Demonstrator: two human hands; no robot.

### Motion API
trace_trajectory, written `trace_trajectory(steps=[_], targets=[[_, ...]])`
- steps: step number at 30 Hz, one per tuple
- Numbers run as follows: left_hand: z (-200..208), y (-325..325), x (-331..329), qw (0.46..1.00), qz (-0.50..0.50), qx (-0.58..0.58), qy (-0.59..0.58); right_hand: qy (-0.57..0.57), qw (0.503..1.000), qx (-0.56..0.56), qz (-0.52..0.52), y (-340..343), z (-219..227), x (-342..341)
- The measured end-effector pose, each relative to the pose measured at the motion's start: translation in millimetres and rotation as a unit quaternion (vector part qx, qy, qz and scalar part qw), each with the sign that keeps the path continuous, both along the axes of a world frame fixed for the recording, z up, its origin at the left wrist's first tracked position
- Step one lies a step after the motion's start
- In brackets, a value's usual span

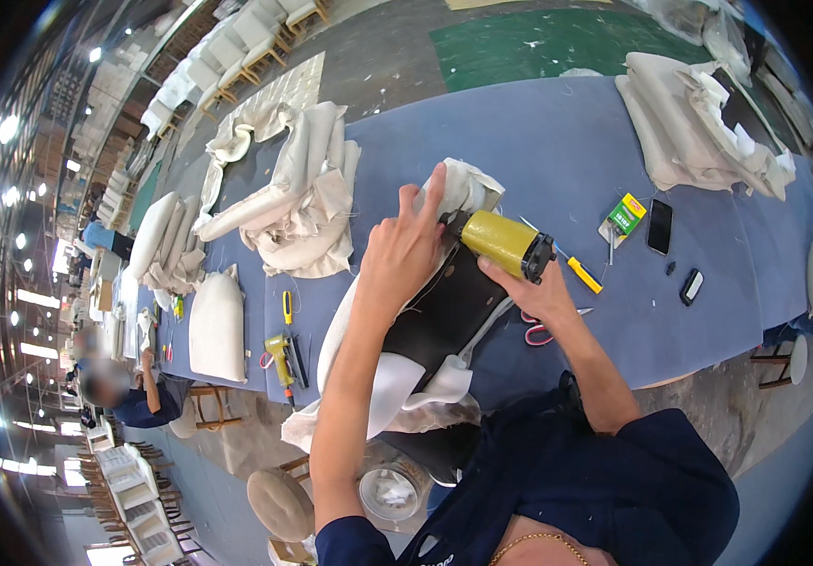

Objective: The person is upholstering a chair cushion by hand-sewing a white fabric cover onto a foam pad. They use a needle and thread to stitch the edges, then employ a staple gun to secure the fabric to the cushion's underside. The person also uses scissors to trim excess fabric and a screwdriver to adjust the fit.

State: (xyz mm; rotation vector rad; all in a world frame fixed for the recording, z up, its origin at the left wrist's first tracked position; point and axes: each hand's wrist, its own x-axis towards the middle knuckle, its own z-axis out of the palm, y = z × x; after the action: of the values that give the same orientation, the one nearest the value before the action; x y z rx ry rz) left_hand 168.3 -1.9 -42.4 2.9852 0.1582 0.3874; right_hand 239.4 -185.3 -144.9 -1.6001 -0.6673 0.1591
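My left hand point(401, 253) spreads its fingers, index stretched forward, over the cream-and-black padded panel point(439, 316), while my right hand point(540, 294), elbow bent, curls around a yellow staple gun point(501, 243) just beside it. The panel overhangs the blue table's point(689, 316) near edge.

Blue-covered work table point(539, 132) before me. A cream-covered piece point(430, 321) with a black panel lies at my near edge. To my right: red-handled scissors point(537, 334), yellow-handled screwdriver point(584, 275), green-and-yellow packet point(623, 219), black phone point(659, 226); beyond them, stacked cream covers point(666, 123). To my left: a cream fabric pile point(303, 231), pale cushion point(218, 327), yellow air tool point(280, 358). Loose threads lie scattered.
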Motion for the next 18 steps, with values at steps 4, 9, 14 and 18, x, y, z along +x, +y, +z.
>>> trace_trajectory(steps=[4, 9, 14, 18], targets=[[-1, 2, -2, 0.999, -0.024, 0.022, -0.028, 0.009, 1.000, -0.029, 0.002, 1, -16, -6], [7, 2, -8, 1.000, -0.026, 0.002, 0.009, -0.074, 0.997, -0.022, 0.027, 0, -16, -14], [2, 62, -3, 0.915, -0.129, -0.360, 0.127, -0.012, 0.999, 0.035, 0.002, -11, 0, -25], [-5, 62, 7, 0.888, -0.005, -0.423, 0.180, 0.107, 0.993, 0.027, 0.038, -20, 15, -31]])
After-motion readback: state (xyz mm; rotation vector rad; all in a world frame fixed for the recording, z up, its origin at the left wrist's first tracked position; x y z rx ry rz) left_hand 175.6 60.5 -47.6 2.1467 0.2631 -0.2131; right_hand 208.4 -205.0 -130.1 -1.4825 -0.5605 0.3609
